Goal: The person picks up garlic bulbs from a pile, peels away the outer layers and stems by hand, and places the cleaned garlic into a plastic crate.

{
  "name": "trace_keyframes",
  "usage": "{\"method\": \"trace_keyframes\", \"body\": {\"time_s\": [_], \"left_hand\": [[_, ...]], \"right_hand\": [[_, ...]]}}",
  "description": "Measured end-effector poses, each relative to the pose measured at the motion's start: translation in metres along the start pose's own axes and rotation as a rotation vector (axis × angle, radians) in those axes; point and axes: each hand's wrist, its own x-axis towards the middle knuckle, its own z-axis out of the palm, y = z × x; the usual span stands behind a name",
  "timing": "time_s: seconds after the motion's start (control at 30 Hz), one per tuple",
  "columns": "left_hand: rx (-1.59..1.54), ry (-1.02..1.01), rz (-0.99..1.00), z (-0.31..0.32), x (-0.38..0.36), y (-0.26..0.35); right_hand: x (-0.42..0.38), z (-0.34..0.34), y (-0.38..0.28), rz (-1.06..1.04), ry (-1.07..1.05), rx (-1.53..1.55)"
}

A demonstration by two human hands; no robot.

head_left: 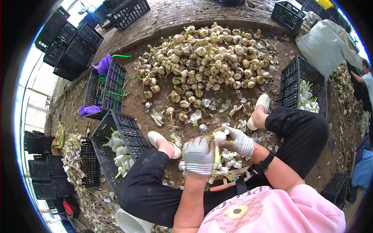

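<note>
Both hands wear white-and-grey striped gloves with dirty fingertips. Between them, over my lap, is a pale garlic bulb (220, 137) whose green-white stem points down. My left hand (198, 154) is closed round the bulb's left side and stem. From the right, the fingers of my right hand (240, 142) close on the same bulb; a small white piece shows near their tips. Below lie several cleaned garlic bulbs (229, 161), partly hidden by the hands. A big heap of dirty garlic bulbs (202, 58) covers the ground ahead of my feet.
Black crates with cleaned garlic stand left (128, 132) and right (288, 83). Another crate (117, 83) holds purple netting. A white sack (324, 44) stands at the back right. Garlic skins litter the ground. At the far right, other people (365, 81) are partly visible.
</note>
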Motion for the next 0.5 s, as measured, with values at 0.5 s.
{"method": "trace_keyframes", "body": {"time_s": [0.5], "left_hand": [[-1.136,0.079,-0.500,-0.010,-0.009,-0.015]], "right_hand": [[0.002,-0.001,0.010,-0.067,-0.227,0.360]]}}
